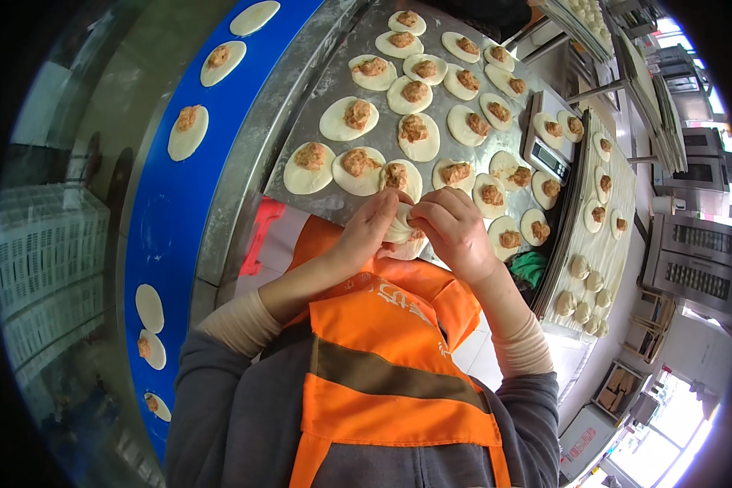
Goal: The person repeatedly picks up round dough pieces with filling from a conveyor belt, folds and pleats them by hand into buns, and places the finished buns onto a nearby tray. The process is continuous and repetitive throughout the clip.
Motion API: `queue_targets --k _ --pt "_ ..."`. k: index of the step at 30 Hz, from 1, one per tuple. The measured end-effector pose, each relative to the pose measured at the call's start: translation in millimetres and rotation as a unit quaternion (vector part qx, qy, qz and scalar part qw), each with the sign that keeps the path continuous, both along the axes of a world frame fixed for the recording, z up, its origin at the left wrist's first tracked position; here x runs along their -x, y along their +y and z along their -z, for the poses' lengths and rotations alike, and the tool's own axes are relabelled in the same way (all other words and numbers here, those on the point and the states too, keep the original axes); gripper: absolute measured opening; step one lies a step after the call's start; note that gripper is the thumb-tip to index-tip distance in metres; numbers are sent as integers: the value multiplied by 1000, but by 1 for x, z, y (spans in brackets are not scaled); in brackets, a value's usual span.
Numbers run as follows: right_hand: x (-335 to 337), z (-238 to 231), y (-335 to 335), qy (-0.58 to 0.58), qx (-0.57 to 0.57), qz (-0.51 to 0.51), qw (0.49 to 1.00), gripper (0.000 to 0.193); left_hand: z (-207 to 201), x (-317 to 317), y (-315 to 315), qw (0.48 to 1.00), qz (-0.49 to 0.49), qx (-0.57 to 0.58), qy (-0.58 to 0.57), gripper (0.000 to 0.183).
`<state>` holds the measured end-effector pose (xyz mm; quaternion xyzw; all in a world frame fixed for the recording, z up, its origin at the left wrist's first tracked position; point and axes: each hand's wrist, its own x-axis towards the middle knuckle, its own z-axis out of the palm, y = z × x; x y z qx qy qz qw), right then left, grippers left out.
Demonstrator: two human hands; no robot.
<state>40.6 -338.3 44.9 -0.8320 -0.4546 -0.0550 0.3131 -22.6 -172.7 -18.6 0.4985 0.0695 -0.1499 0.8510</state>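
Close to my body at the table's near edge, my left hand (368,230) cups a bun of white dough (399,225). My right hand (457,233) pinches the bun's dough edge between its fingertips, and the folds at its top are partly covered by the fingers. Just under the bun, a dough round (407,250) shows with a bit of filling at its side. Right beyond my fingers lies another dough round with meat filling (396,176). Many more filled rounds (414,130) are spread over the metal table (321,126).
To the left, a blue conveyor belt (171,195) carries dough rounds, some filled, some plain. A digital scale (548,154) stands at the table's right. Beyond it, a cloth-covered tray (598,252) bears shaped buns (580,266) and filled rounds. Racks (649,89) stand at the far right.
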Motion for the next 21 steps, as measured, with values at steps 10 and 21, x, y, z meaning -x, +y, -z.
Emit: queue_targets --k 10,21 --pt "6 1 6 -49 7 -81 996 30 9 -3 20 995 73 -67 -7 51" --pt "21 7 9 205 -64 25 976 19 8 2 31 987 96 -117 -53 66"
